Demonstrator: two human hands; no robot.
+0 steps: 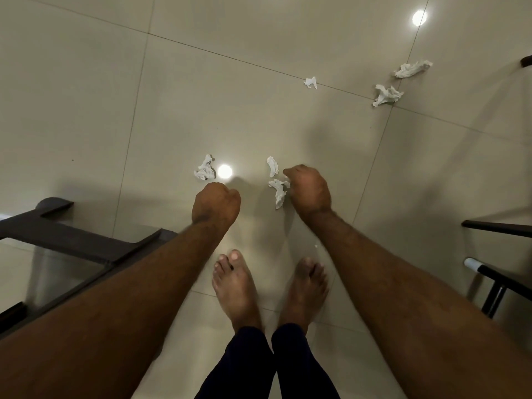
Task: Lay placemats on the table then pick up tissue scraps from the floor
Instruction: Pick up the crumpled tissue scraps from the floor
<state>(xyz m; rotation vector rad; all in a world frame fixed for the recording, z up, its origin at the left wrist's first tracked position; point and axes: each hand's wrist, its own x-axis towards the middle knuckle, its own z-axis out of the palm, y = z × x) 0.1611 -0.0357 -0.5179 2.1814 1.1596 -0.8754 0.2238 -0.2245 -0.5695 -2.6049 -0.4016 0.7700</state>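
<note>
The right hand (309,188) curls its fingers onto a crumpled tissue scrap (278,192) and pinches it; I cannot tell whether it is off the tiled floor (86,110). A second scrap (272,166) lies just beyond the knuckles. The left hand (216,201) is balled in a fist, palm side hidden, with a third scrap (205,167) just ahead beside a lamp reflection (224,171). Far right lie a small scrap (310,82), a larger wad (386,95) and a long wad (412,69). A dark-framed glass table (86,240) crowds the left arm; chair legs (495,295) stand right.
</note>
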